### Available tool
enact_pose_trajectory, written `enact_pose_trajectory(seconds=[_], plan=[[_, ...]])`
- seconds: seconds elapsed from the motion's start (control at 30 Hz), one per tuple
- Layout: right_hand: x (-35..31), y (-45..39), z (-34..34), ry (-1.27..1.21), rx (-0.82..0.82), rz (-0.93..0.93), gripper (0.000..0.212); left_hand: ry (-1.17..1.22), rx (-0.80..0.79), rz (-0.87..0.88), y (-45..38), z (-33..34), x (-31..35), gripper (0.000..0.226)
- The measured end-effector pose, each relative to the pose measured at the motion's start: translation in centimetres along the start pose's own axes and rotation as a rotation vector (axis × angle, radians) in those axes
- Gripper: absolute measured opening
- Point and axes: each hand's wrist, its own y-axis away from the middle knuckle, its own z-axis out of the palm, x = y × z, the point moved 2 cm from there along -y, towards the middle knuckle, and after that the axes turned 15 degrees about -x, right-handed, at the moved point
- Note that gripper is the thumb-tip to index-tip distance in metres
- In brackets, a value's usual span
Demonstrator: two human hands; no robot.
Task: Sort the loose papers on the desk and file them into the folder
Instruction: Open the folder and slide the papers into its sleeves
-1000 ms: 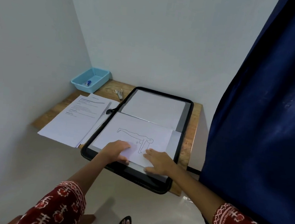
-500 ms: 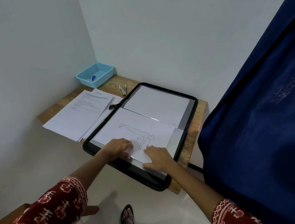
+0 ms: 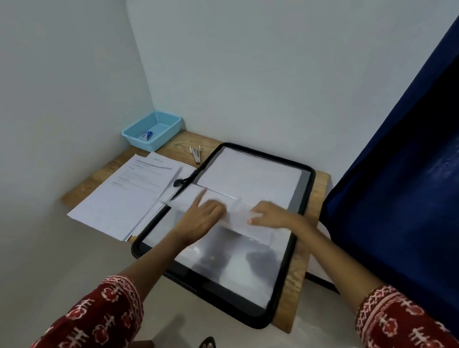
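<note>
Both hands have carried the sheet (image 3: 244,216) up the open folder (image 3: 299,235), from its near half to the fold line across the middle. The left hand (image 3: 204,216) lies flat on the sheet with fingers spread; the right hand (image 3: 267,214) curls over its right part, though blur hides whether it pinches or only presses. The drawing seen a second ago no longer shows, and the folder's near half now lies bare and glossy. The sheet seems to be sliding under the papers in the far half, so one filing looks nearly done. The stack (image 3: 126,192) waits at the desk's (image 3: 292,298) left edge, touching the folder.
</note>
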Motion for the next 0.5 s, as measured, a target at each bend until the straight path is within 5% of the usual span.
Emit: enact_pose_trajectory(seconds=[0.13, 0.3, 0.4, 0.5], plan=[[1.0, -0.2, -8.0, -0.057, 0.212, 0.095, 0.03, -0.122, -0.061, -0.148, -4.4, -2.0, -1.5, 0.067], [3.3, -1.1, -13.1, 0.047, 0.606, 0.399, 0.032, -0.063, -0.453, -0.21, -7.2, 1.3, -4.3, 0.068], [3.7, -3.0, -13.2, 0.223, 0.672, 0.469, 0.031, 0.077, -0.474, -0.228, -8.7, 3.8, -5.9, 0.064], [3.9, -5.8, -12.5, 0.543, 0.699, 0.541, 0.055, 0.13, -0.604, -0.284, -10.1, 5.4, -6.8, 0.061]])
